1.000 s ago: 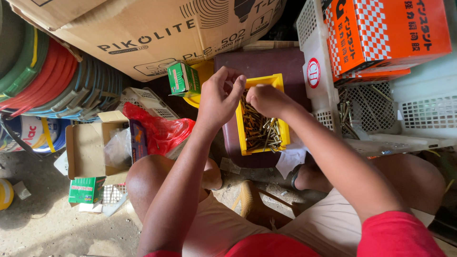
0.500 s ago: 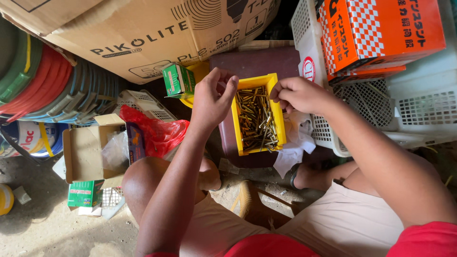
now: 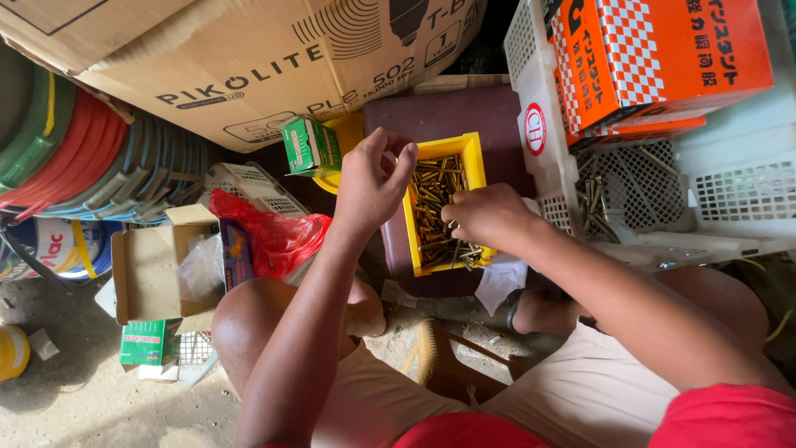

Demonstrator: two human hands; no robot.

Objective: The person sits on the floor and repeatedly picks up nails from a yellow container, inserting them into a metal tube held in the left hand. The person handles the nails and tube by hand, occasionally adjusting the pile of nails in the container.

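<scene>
Your right hand digs into the yellow tray of brass screws on the maroon box, fingers curled among them. Your left hand hovers beside the tray, fingertips pinched narrow; whether it holds a screw, you cannot tell. The tray is well filled, so much sorting looks left.

yellow tray open from above, white crate close right, cardboard box seemingly overhanging behind

Both forearms bare, reaching forward from a seated crouch, knees spread. Left hand raised, back to camera, fingers curled, thumb and fingertips apparently pinched together. Right hand lower, palm down, fingers bent under; their tips hidden, so grip unclear.
</scene>
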